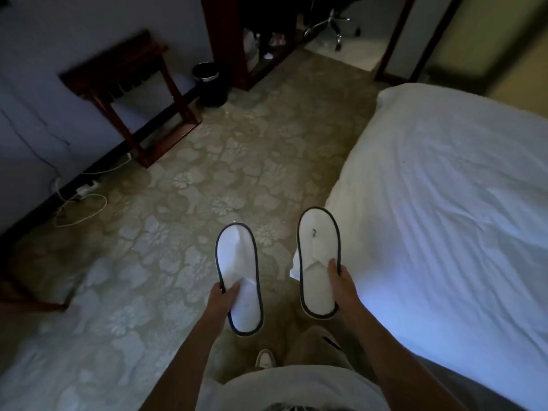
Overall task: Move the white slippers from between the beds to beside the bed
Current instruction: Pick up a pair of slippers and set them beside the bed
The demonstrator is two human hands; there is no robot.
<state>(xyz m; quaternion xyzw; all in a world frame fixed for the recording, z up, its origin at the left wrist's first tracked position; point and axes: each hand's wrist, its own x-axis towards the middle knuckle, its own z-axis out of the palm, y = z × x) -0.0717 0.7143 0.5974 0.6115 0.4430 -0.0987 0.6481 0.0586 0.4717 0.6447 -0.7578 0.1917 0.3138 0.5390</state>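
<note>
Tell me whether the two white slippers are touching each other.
Apart. The head view shows a strip of patterned carpet between the left slipper, held by the left hand, and the right slipper, held by the right hand.

Dim room, low light, a cool bluish cast on the pale plain wall [44,31] at left. Underfoot, a beige carpet with a large floral pattern [207,179] runs across the whole floor. Against that wall stands a dark red-brown slatted wooden luggage rack [124,81], and just beside it a black round waste bin with a shiny rim [211,84]. White cables and a power strip [84,191] trail along the skirting. At right, a bed with a rumpled white sheet [450,209]. Far back, dark wooden frame posts [225,40] and the chrome star base of a wheeled office chair [332,25].
</note>
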